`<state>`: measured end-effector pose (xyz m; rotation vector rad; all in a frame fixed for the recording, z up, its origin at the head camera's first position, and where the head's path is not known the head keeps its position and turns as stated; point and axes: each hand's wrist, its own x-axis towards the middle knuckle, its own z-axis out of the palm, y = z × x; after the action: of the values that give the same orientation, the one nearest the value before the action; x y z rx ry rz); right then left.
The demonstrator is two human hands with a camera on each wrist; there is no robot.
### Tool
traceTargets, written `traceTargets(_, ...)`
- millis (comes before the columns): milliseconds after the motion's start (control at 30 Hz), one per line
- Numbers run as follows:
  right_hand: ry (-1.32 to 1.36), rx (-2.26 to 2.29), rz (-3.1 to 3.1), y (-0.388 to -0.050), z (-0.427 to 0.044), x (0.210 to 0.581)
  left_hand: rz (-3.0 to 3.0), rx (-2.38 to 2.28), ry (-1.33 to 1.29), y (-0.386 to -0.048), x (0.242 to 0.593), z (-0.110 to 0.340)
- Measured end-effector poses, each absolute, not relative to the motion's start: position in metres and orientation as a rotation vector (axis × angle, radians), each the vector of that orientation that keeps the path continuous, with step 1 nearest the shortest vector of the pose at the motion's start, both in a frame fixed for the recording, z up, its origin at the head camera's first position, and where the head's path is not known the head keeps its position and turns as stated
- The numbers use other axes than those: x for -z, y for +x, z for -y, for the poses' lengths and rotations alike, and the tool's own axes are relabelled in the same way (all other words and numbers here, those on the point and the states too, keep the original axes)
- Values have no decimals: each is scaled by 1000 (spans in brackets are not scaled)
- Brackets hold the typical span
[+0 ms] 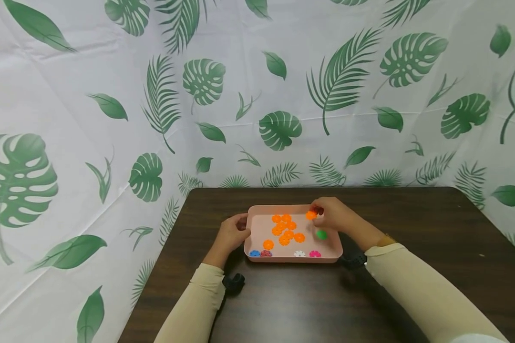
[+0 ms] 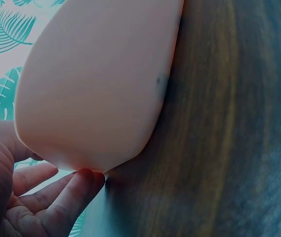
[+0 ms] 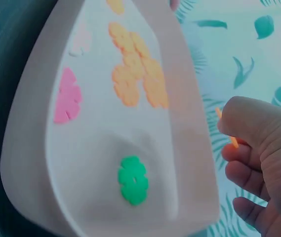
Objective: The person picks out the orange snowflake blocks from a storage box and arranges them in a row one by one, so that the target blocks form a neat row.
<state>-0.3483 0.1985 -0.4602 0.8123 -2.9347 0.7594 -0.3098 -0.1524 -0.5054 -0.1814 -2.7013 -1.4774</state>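
Risk: right hand [image 1: 335, 216] pinches an orange disc [image 1: 311, 216] by a thin edge, so it could slip. Left hand [image 1: 230, 234] grips the tray [image 1: 259, 229] at its left end; a tug there could slide the loose orange pieces [image 1: 279, 230]. Held disc sits at right fingertips, near tray's far right corner, well apart from left hand.
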Motion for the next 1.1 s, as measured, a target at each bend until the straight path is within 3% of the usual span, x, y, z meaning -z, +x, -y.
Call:
traceTargets(567, 576, -790, 2954, -345, -262, 455, 2744, 1457, -108, -310, 505, 151)
traceTargets(1100, 495, -745, 3016, -334, -327, 478, 2725, 1456, -134, -309, 506, 152)
